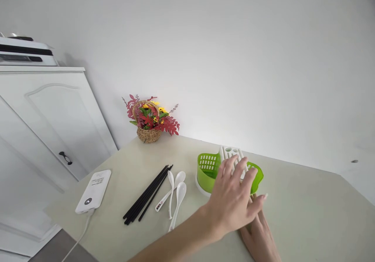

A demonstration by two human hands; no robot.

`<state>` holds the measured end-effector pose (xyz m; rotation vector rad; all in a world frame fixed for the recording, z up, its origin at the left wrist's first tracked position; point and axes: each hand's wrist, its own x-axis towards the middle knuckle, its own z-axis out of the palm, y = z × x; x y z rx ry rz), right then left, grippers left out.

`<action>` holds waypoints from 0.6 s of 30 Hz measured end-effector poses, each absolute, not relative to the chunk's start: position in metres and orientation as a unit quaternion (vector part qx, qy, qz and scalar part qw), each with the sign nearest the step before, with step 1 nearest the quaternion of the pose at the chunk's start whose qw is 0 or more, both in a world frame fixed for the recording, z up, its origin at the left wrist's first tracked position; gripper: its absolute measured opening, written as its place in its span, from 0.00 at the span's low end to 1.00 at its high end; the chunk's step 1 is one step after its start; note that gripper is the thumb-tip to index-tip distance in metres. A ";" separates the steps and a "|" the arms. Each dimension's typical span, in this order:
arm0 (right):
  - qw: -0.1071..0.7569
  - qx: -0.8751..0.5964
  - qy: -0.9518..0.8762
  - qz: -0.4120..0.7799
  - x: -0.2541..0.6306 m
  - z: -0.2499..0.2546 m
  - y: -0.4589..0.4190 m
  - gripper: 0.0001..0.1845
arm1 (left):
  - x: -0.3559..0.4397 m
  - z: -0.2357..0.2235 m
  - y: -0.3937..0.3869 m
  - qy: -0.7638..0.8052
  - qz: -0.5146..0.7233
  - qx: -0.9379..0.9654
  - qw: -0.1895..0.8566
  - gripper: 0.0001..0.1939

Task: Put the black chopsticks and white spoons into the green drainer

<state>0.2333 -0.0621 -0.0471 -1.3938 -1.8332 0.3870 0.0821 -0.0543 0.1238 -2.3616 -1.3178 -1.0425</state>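
A green and white utensil holder (206,182) stands on the table, with green perforated baskets at its sides and a white slotted block (231,151) with round holes in the middle. Over the front of that block lies my left hand (231,199), its fingers spread and nothing visibly gripped; whether the fingertips touch is unclear. Below it, my right hand (259,234) reaches to the holder's front right, its fingers mostly hidden behind my left hand. Left of the holder lie three white spoons (179,199) and a bundle of black chopsticks (148,193).
A white power bank (93,191) with a cable lies at the table's left edge. By the wall stands a wicker basket (149,135) of artificial flowers. A white cabinet (58,117) is at the left, with a white appliance (27,52) on top.
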 end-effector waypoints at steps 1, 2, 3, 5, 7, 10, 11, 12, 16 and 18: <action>0.395 -0.548 -0.722 0.150 0.233 -0.048 -0.062 0.36 | 0.086 0.117 -0.051 -0.454 -0.339 -0.813 0.135 0.28; 0.397 -0.549 -0.720 0.150 0.234 -0.049 -0.061 0.36 | 0.087 0.110 -0.048 -0.454 -0.326 -0.816 0.147 0.27; 0.400 -0.551 -0.716 0.152 0.234 -0.050 -0.061 0.36 | 0.086 0.105 -0.043 -0.452 -0.319 -0.818 0.158 0.25; 0.411 -0.557 -0.703 0.164 0.234 -0.051 -0.060 0.37 | 0.081 0.098 -0.032 -0.442 -0.321 -0.820 0.172 0.21; 0.427 -0.566 -0.681 0.187 0.235 -0.052 -0.059 0.39 | 0.073 0.096 -0.021 -0.433 -0.336 -0.818 0.176 0.19; 0.451 -0.562 -0.655 0.226 0.237 -0.051 -0.058 0.43 | 0.054 0.098 -0.006 -0.433 -0.359 -0.809 0.173 0.18; 0.457 -0.558 -0.652 0.234 0.237 -0.049 -0.058 0.43 | 0.046 0.099 0.000 -0.438 -0.363 -0.805 0.169 0.18; 0.459 -0.556 -0.651 0.239 0.237 -0.048 -0.058 0.43 | 0.035 0.102 0.005 -0.443 -0.362 -0.803 0.165 0.18; 0.446 -0.574 -0.639 0.251 0.236 -0.040 -0.061 0.40 | -0.019 0.119 0.027 -0.470 -0.347 -0.800 0.138 0.17; 0.439 -0.582 -0.635 0.256 0.235 -0.037 -0.062 0.39 | -0.047 0.130 0.038 -0.482 -0.337 -0.800 0.117 0.16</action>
